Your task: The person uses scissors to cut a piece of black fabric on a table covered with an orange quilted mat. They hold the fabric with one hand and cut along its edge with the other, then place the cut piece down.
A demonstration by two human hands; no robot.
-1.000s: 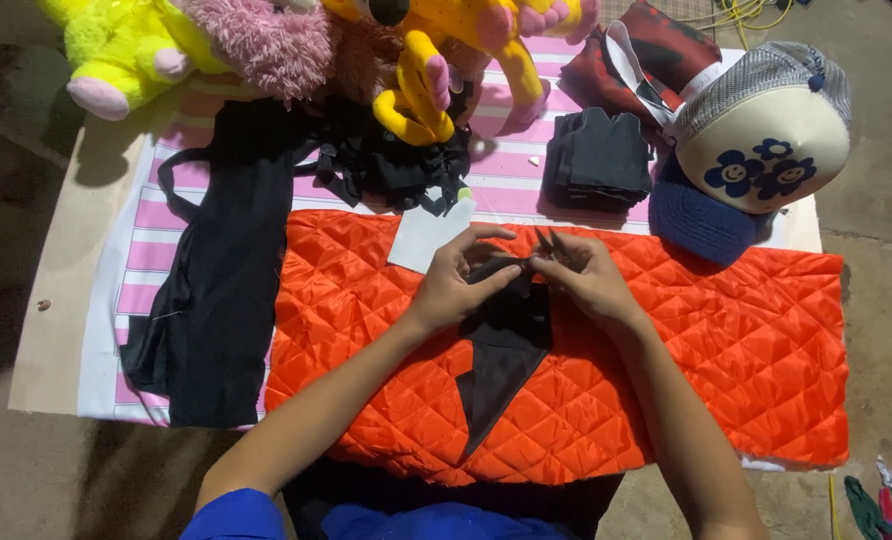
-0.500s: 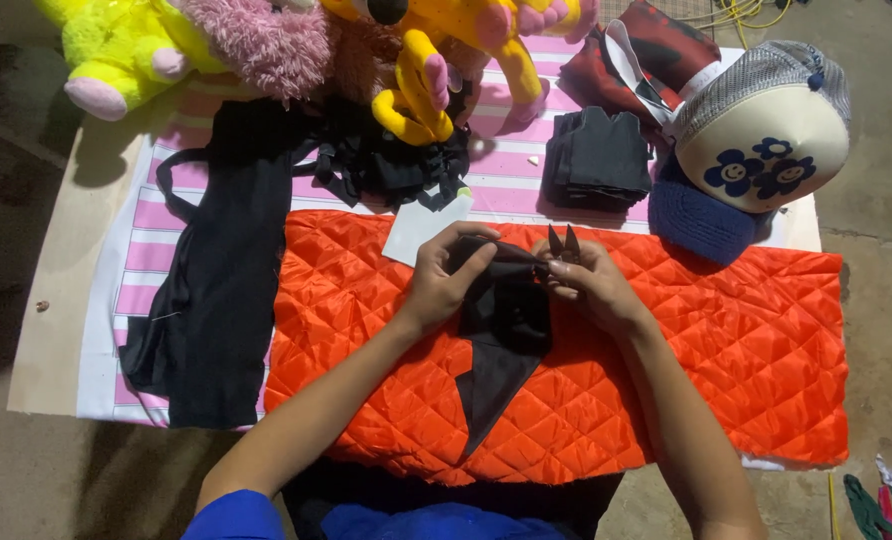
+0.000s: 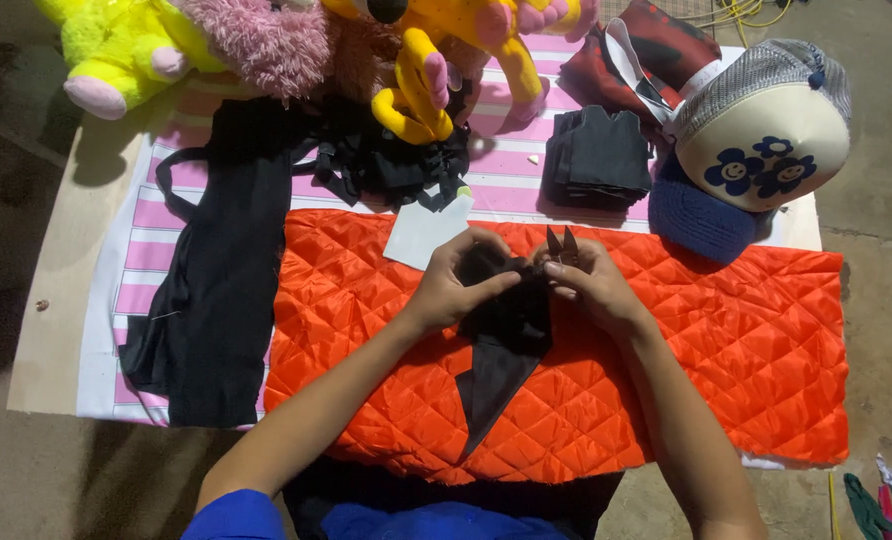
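A piece of black fabric (image 3: 506, 330) lies over the middle of the orange quilted cloth (image 3: 726, 350), its pointed tail trailing toward the near edge. The left hand (image 3: 456, 285) pinches the fabric's upper fold between thumb and fingers, while the right hand (image 3: 586, 285) is closed around small scissors (image 3: 562, 243) whose blades point far. Just left sits a pale paper piece (image 3: 421, 230); farther off are folded black cloths (image 3: 596, 155) and plush toys (image 3: 266, 40).

Glossy quilted orange fabric (image 3: 726, 340) lies under matt black cloth (image 3: 506, 330); above it, fuzzy plush toys (image 3: 266, 40) and a knitted cap (image 3: 701, 215).
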